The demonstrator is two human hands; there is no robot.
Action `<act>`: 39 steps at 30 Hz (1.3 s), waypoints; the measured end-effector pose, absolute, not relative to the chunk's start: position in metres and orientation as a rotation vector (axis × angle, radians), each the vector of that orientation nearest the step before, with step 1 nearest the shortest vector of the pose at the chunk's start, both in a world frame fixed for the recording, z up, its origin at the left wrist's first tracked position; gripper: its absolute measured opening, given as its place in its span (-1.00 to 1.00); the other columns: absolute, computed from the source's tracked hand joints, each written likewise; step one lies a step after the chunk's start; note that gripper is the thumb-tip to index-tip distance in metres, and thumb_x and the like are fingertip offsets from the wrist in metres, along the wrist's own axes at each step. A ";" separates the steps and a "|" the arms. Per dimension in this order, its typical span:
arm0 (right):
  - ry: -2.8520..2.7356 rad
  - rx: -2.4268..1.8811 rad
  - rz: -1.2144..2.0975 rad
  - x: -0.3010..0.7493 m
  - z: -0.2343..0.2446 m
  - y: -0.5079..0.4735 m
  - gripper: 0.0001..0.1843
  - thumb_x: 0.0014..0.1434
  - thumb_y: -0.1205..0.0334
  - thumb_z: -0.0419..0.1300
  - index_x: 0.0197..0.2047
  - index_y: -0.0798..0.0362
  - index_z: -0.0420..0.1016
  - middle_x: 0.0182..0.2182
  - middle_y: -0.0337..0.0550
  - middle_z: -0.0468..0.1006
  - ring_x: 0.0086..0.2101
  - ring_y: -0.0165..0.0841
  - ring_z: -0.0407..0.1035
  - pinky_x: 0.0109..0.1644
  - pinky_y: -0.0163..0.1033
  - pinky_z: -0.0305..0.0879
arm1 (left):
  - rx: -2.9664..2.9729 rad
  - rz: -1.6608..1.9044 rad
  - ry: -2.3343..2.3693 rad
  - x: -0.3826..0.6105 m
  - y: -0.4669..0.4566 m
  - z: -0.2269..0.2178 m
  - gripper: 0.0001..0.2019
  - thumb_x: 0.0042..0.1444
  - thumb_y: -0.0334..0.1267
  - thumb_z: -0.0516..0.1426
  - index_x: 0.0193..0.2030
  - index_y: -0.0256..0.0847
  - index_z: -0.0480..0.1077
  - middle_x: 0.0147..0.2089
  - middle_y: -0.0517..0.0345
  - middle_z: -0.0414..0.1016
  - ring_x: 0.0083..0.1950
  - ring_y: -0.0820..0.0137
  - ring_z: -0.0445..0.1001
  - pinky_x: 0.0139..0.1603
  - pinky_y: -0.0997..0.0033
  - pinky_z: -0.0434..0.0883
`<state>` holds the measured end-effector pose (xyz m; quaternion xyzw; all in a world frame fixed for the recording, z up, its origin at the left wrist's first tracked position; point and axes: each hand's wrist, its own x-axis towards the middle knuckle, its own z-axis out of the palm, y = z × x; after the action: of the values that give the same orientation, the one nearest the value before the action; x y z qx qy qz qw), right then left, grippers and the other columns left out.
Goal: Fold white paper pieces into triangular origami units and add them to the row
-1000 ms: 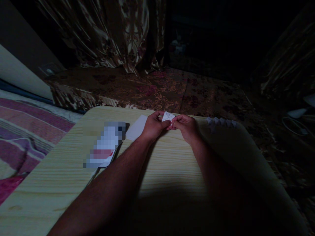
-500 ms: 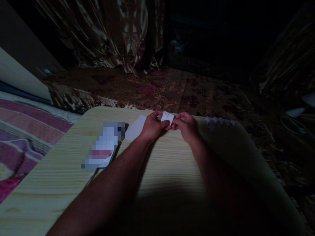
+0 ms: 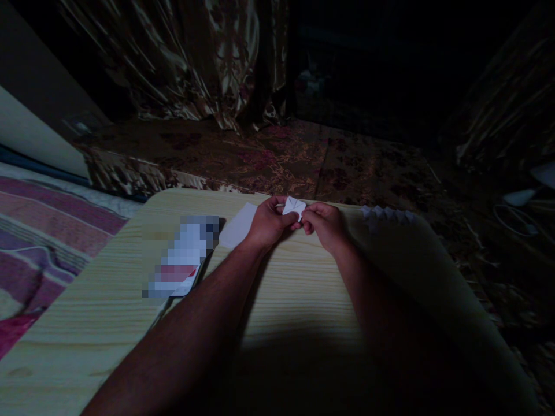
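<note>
Head view, dim room, light falls on the near middle of the desk (image 3: 108, 312), pale wood grain, rounded far corners. Both forearms reach forward from the bottom edge and meet near the desk's far edge. Left hand (image 3: 267, 222) is curled, thumb and fingertips pinching the left side of a small folded white paper piece (image 3: 293, 207). Right hand (image 3: 326, 225) is curled too, fingertips pinched on the right side of the same paper piece. The paper piece sits between the two hands, held just above the desk near its far edge; folds show on top, exact shape too small to tell. Whether it touches the desk surface cannot be told.

Just left of the left hand, a flat white sheet (image 3: 236, 227) lies on the desk, partly hidden by the wrist. Further left, a blurred-out rectangular item (image 3: 184, 257), white with a red band, lies flat at a slant. To the right of the right hand, a row of small white folded pieces (image 3: 388, 215) rests along the far desk edge, in shadow.

Beyond the desk, a dark floral patterned cloth (image 3: 269, 159) covers the floor, with a shiny curtain (image 3: 182, 63) hanging behind. Left side, a striped pink and purple blanket (image 3: 47, 231). Far right is mostly black, with a pale cable (image 3: 515, 222) faintly visible.
</note>
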<state>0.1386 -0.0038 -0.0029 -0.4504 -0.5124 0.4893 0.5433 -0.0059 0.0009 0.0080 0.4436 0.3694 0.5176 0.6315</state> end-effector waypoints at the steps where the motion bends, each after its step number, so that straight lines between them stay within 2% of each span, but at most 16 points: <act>1: -1.221 -1.075 1.158 0.138 -0.003 -0.004 -0.87 -0.06 0.23 0.22 -0.49 0.11 0.41 -0.68 -0.32 0.41 -0.69 -0.52 0.23 -0.63 -0.40 0.15 | 1.014 1.185 0.847 -0.006 0.001 0.008 -0.55 -0.19 -0.40 0.32 -0.13 -0.27 0.28 -0.41 0.12 0.55 -0.53 0.47 0.49 -0.48 0.52 0.43; 15: -1.248 -1.118 1.150 0.138 -0.002 -0.004 -0.90 -0.07 0.24 0.19 -0.51 0.09 0.37 -0.71 -0.35 0.37 -0.71 -0.53 0.18 -0.64 -0.40 0.11 | 1.048 1.198 0.845 -0.005 0.001 0.005 -0.54 -0.20 -0.38 0.32 -0.12 -0.27 0.28 -0.39 0.13 0.55 -0.53 0.47 0.48 -0.48 0.51 0.43; 26: -1.363 -1.169 1.090 0.139 0.002 -0.005 -0.86 -0.07 0.27 0.15 -0.59 0.06 0.26 -0.76 -0.41 0.25 -0.73 -0.57 0.05 -0.66 -0.39 -0.10 | 1.106 1.201 0.890 -0.004 -0.002 0.006 -0.55 -0.21 -0.36 0.32 -0.13 -0.25 0.30 -0.39 0.17 0.54 -0.53 0.47 0.47 -0.50 0.51 0.41; 39: -1.300 -1.211 1.043 0.136 0.002 -0.004 -0.87 -0.06 0.21 0.16 -0.53 0.07 0.32 -0.73 -0.41 0.24 -0.67 -0.55 0.04 -0.58 -0.38 -0.05 | 1.264 1.233 0.957 -0.003 -0.003 0.007 -0.52 -0.24 -0.36 0.31 -0.12 -0.24 0.30 -0.36 0.19 0.52 -0.49 0.51 0.43 -0.48 0.56 0.34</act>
<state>0.1360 -0.0043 0.0023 -0.5040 -0.5410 0.4339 0.5148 -0.0025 -0.0033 0.0067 0.5310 0.4020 0.5180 0.5369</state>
